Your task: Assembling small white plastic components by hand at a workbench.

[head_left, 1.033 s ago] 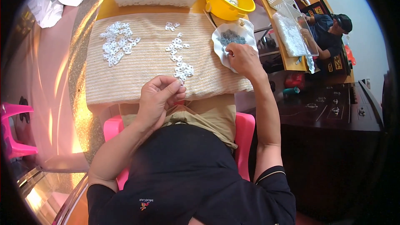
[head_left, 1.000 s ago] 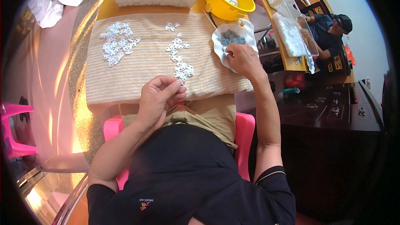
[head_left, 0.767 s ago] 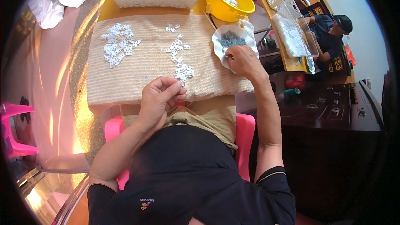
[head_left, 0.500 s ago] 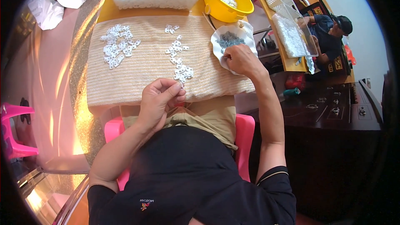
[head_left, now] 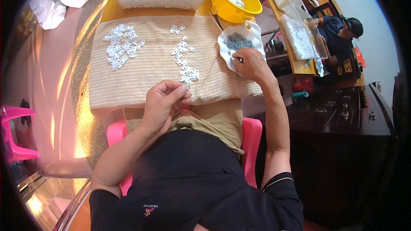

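Observation:
My left hand [head_left: 165, 102] is closed in a pinch at the near edge of the cloth, with a small white plastic piece [head_left: 187, 88] at its fingertips, mostly hidden. Just beyond lies a loose heap of small white two-holed plastic pieces [head_left: 188, 75], with more strung out behind it. My right hand [head_left: 253, 65] reaches over a white scalloped dish [head_left: 227, 60], thumb and fingers drawn together. Small dark grey parts [head_left: 237, 41] are piled in that dish, too fine to make out singly. Whatever the right fingers hold is hidden.
A striped cloth [head_left: 145, 81] covers the table; another heap of white pieces [head_left: 120, 47] lies at its left. Behind stand a clear bin [head_left: 158, 4] of white pieces and a yellow basin [head_left: 233, 15]. A person [head_left: 338, 38] works beside another bin at far right.
My right hand has shifted slightly at the dish, its fingers lifting and turning a little. The left hand keeps its pinch in the same place.

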`<state>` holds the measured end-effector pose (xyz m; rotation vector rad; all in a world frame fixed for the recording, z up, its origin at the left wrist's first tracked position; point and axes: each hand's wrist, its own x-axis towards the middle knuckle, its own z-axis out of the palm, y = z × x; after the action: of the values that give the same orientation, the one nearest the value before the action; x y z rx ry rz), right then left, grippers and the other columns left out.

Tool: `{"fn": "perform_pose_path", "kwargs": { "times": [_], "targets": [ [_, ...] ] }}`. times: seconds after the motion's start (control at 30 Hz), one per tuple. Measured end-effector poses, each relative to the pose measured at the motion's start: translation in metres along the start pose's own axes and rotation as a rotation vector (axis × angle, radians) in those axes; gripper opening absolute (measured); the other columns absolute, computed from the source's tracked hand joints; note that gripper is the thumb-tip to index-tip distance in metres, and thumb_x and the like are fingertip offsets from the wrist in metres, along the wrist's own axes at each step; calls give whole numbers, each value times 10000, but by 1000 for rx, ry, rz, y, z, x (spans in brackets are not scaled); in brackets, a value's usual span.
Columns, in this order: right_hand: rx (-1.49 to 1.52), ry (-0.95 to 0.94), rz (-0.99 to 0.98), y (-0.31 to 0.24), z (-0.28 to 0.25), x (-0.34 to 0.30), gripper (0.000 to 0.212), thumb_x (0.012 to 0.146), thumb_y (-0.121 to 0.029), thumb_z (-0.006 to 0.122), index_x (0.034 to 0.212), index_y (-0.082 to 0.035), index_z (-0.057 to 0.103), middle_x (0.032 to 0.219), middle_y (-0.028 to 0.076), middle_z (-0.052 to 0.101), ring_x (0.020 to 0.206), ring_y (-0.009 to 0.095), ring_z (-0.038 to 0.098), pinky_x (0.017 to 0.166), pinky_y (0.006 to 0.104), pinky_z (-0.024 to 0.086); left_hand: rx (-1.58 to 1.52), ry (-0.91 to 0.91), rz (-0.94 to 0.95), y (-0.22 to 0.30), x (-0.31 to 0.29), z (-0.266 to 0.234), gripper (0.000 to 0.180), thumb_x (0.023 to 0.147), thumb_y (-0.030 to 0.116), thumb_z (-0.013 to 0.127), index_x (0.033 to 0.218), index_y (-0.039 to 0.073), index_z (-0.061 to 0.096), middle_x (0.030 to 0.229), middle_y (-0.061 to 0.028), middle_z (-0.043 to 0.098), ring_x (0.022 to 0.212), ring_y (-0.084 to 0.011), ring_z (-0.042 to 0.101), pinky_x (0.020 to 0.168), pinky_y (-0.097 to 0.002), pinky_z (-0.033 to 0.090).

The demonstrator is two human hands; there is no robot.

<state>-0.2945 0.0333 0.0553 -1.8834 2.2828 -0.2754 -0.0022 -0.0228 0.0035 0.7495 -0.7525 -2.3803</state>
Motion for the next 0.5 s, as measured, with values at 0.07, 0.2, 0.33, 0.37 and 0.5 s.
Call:
{"fn": "perform_pose_path", "kwargs": {
  "times": [0.07, 0.2, 0.33, 0.37, 0.5],
  "targets": [
    [16, 115, -76, 8, 6, -4, 170, 726, -52, 587, 859, -1, 679, 823, 174, 641, 805, 343, 627, 741, 388, 489, 2, 3, 0, -1, 1, 1, 87, 882, 71, 643, 933, 15, 598, 846, -70, 643, 762, -129, 647, 699, -251, 574],
    [63, 169, -78, 11, 9, -7, 162, 723, -38, 588, 856, 2, 671, 829, 179, 641, 792, 346, 628, 725, 384, 492, 9, 4, -1, -2, 1, 1, 88, 883, 71, 643, 934, 16, 598, 846, -73, 643, 760, -133, 647, 699, -254, 574],
    [71, 191, -75, 15, 13, -9, 155, 728, -31, 593, 859, 4, 668, 798, 176, 641, 760, 341, 634, 690, 377, 497, 8, 1, -13, -3, 0, 1, 94, 881, 70, 644, 942, 17, 594, 845, -77, 643, 756, -137, 646, 697, -256, 572],
    [76, 203, -72, 14, 14, -10, 152, 728, -26, 597, 858, 5, 669, 788, 174, 642, 742, 329, 640, 677, 369, 499, 11, -5, -12, -3, 0, 0, 96, 881, 69, 644, 945, 18, 593, 846, -79, 643, 754, -138, 646, 697, -257, 571],
    [165, 247, -63, 12, 16, -10, 151, 726, -18, 609, 861, 11, 671, 778, 166, 650, 713, 294, 647, 658, 342, 499, 8, -3, -18, -3, 1, 0, 99, 879, 68, 645, 946, 18, 592, 849, -82, 643, 759, -139, 646, 696, -258, 570]
  ]
}}
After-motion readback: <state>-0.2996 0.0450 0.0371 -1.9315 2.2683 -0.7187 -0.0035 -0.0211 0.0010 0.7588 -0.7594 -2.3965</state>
